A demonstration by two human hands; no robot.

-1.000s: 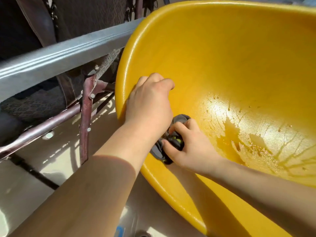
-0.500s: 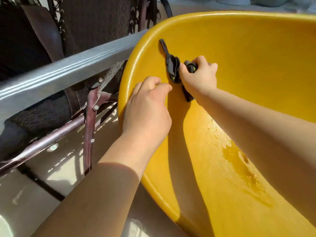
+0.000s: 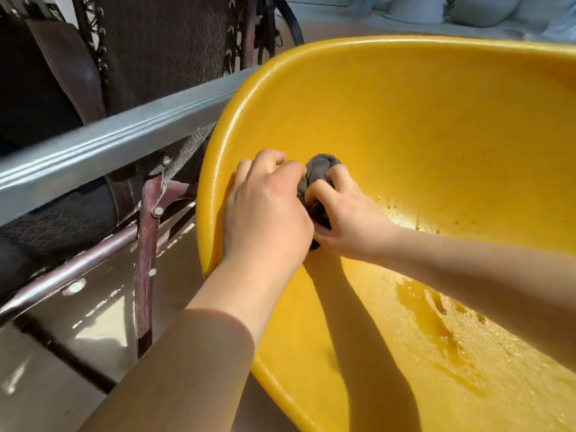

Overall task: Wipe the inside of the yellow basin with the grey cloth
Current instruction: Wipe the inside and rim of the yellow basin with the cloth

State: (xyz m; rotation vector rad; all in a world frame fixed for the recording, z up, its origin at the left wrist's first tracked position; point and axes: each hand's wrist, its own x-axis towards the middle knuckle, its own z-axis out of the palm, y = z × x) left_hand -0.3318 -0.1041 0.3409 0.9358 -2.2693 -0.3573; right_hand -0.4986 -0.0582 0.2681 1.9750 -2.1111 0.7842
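Plainly the biggest thing in view is the yellow basin [image 3: 420, 126], filling the right and centre of the frame, tilted so its inside faces the camera; water pools and beads on its lower wall at the lower right. Behind it, across the upper left, runs a grey metal rail [image 3: 103, 151], with a dark folding chair frame [image 3: 146, 244] and woven fabric beneath and beyond it. Two bare forearms reach in from the bottom edge. At the centre of the frame the left hand [image 3: 265, 210] curls over the basin's left rim, fingers bent inward and closed on the rim. Just to its right, the right hand [image 3: 339, 213] is clenched around the grey cloth [image 3: 318, 173], which is bunched into a wad and pressed to the basin's inner wall beside the rim.
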